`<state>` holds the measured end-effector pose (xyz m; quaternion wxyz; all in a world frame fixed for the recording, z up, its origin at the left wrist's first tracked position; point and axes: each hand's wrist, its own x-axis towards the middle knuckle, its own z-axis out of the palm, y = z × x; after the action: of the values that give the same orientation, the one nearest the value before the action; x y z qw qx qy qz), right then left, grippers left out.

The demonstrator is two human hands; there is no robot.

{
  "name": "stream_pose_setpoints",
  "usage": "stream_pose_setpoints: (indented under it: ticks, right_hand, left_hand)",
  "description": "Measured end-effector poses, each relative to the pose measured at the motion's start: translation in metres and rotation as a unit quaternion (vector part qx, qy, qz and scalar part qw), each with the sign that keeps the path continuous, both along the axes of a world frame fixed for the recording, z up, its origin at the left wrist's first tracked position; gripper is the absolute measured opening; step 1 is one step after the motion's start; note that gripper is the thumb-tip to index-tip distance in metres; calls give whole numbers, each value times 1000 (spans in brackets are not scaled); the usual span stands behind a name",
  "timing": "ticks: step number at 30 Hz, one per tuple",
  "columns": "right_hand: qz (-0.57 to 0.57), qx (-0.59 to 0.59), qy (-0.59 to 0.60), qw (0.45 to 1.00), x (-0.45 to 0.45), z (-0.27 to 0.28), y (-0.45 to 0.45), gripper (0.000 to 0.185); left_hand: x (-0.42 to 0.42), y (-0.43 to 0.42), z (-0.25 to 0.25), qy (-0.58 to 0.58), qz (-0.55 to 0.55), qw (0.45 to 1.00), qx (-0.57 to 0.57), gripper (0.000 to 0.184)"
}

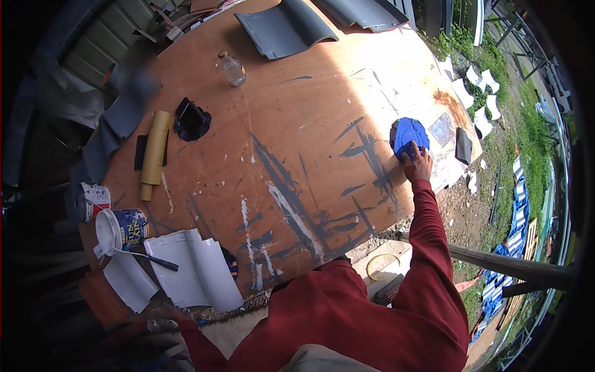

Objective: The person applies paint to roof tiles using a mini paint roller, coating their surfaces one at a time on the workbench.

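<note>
My right hand (418, 162) reaches out to the right side of the wooden table (322, 155). Its fingers rest on the near edge of a round, bright blue object (409, 135) lying flat there; whether they grip it cannot be made out. At the lower left, my left hand (162, 312) is dark and blurred, low beside white curved tiles (189, 266), and its fingers are not clear. A paint bucket (127, 228) with a brush (162, 262) across it stands just beyond those tiles.
Grey roof tiles (285, 28) lie at the far edge, near a glass bottle (233, 69). A yellow tube (155, 149) and a phone (191, 118) on a dark patch are at the left. A wooden pole (514, 266) stands off the right side.
</note>
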<state>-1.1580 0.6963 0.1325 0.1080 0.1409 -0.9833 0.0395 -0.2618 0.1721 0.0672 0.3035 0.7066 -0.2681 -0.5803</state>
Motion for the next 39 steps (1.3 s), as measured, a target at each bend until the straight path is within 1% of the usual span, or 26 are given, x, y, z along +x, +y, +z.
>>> stream_pose_setpoints:
  ticks: [1, 2, 3, 4, 5, 6, 7, 9, 11, 13, 15, 18, 19, 21, 24, 25, 26, 27, 28, 29, 30, 32, 34, 35, 37, 39]
  right_hand:
    - [27, -11, 18, 999, -4, -3, 6, 58]
    - [33, -45, 17, 998, -8, -4, 8, 47]
    - [64, -70, 60, 994, -18, -31, 27, 36]
    - [56, -118, 39, 991, -10, -21, 26, 36]
    - [61, -144, 31, 987, -11, -22, 27, 35]
    - [66, -170, 24, 983, -12, -25, 30, 34]
    - [70, -182, 16, 981, -25, -39, 36, 34]
    - [104, -125, 65, 985, -25, -34, 29, 34]
    - [44, -50, -11, 998, -20, -11, 15, 32]
    - [46, -17, 17, 999, -24, -9, 11, 26]
    - [34, 35, -25, 999, -34, -7, 12, 27]
    - [12, 53, -33, 998, -50, -12, 14, 29]
    - [4, 69, -79, 994, -54, -9, 11, 34]
    - [-32, 134, -171, 976, -35, 4, -13, 35]
    - [10, 180, -172, 968, 37, 13, -55, 35]
    - [25, 188, -142, 972, 86, 30, -89, 29]
    - [87, 168, -74, 979, 116, 15, -108, 22]
    - [178, 99, -72, 976, 156, 14, -139, 16]
    - [251, -57, -60, 965, 206, 11, -182, 17]
    - [328, -190, -140, 915, 266, 29, -236, 15]
    - [390, -226, -187, 873, 323, 49, -288, 16]
    - [518, -294, -288, 750, 418, 69, -374, 16]
    - [587, -308, -325, 675, 490, 77, -451, 20]
    - [590, -305, -332, 670, 517, 76, -487, 28]
    - [570, -318, -309, 692, 562, 57, -554, 40]
    - [536, -265, -340, 726, 592, 60, -595, 50]
  left_hand:
    - [-7, 11, -1, -66, 20, 997, -46, 75]
    - [-8, 22, 2, -56, 14, 997, -42, 75]
    - [-32, 41, 24, -28, 76, 997, 21, 83]
    - [-26, 51, 9, -50, 115, 992, -3, 94]
    - [-9, 54, -14, -79, 86, 993, -25, 99]
    - [-15, 66, -19, -52, 133, 989, -31, 87]
    - [-25, 76, -15, -67, 161, 984, -20, 83]
    - [-47, 92, -1, -78, 171, 982, -16, 82]
    - [-49, 95, -4, -65, 152, 985, -46, 99]
    - [-41, 96, -8, -47, 154, 986, -54, 99]
    - [-38, 96, -18, -26, 147, 987, -55, 98]
    - [-51, 108, -10, 12, 174, 980, -101, 89]
    - [-56, 110, -8, 15, 187, 977, -102, 89]
    - [-53, 113, -6, 55, 170, 977, -115, 89]
    - [-50, 111, -4, 70, 158, 980, -99, 89]
    - [-52, 116, -1, 82, 150, 980, -103, 88]
    - [-56, 117, 7, 78, 163, 979, -97, 85]
    - [-53, 117, 3, 78, 173, 977, -94, 85]
    - [-48, 118, -4, 89, 162, 978, -95, 84]
    - [-44, 119, -8, 99, 148, 979, -95, 82]
    - [-50, 119, 3, 94, 132, 983, -86, 84]
    - [-54, 118, 7, 102, 125, 982, -102, 82]
    - [-54, 120, 3, 105, 128, 978, -125, 74]
    - [-49, 122, -12, 100, 162, 972, -138, 66]
    - [-50, 125, -10, 113, 159, 971, -136, 65]
    - [-55, 129, -6, 116, 158, 969, -149, 64]
